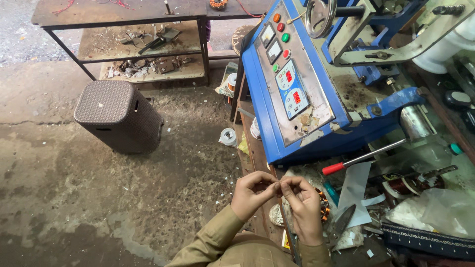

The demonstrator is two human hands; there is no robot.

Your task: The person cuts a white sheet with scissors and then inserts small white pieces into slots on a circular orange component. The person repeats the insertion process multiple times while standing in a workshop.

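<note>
My left hand [251, 194] and my right hand [303, 203] meet at the fingertips near the workbench's left edge, pinching something small and thin between them; I cannot tell what it is. A thin metal rod [288, 232] runs down from under my right hand. Behind my right hand a copper-wound coil [324, 206] peeks out. Both sleeves are olive green.
A blue winding machine [277, 99] with a grey control panel, buttons and red displays fills the bench above my hands. A red-handled lever [346, 163], white paper strips, a blue tool and plastic bags lie to the right. A brown plastic stool [118, 114] and a metal rack stand on the concrete floor.
</note>
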